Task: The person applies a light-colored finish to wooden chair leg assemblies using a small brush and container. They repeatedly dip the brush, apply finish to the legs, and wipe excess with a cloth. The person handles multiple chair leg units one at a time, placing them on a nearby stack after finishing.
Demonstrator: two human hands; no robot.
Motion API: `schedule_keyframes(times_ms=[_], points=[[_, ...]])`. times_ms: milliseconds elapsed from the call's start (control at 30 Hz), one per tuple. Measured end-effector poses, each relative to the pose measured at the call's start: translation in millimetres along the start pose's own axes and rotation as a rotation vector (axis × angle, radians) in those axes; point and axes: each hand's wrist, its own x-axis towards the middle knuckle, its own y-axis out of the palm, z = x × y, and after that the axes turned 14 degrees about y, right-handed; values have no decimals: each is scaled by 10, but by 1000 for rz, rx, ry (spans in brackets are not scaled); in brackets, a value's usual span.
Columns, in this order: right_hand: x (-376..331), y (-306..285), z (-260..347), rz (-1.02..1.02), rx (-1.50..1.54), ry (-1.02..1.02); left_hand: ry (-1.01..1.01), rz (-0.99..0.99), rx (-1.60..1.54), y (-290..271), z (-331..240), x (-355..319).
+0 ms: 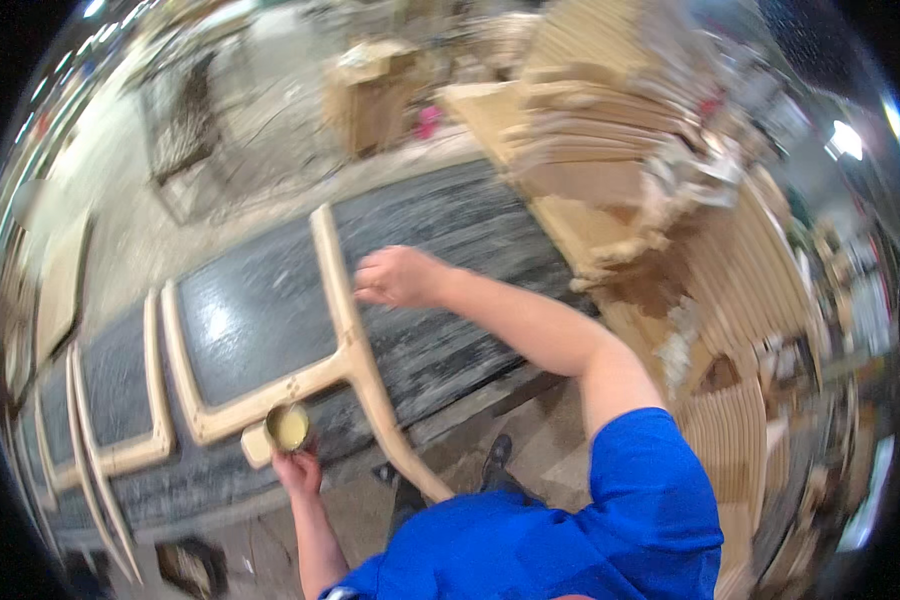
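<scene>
My left hand is closed around a small round can with pale yellow stuff inside. The can is held over the near edge of the dark table, beside the blunt end of a light wooden chair frame part. That part has a long curved leg, an upright and a side rail with small dark spots along it. My right hand is closed with its fingertips turned in, just right of the upright. Whatever may be between its fingers is hidden, and I cannot tell whether it touches the wood.
More wooden frame parts lie along the left of the long dark table. Tall stacks of wooden pieces stand at the right, near a whitish crumpled bundle. A cardboard box and a metal-legged stand are beyond the table.
</scene>
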Motion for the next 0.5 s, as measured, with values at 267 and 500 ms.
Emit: schedule_keyframes(times_ms=[267,500], points=[[-949,-2784,-150,-585,-227,31,91,405,106,774,417,-360],[-3212,-4562,-1113,-752,-850,605,353,549,535,2199,1699,-950]])
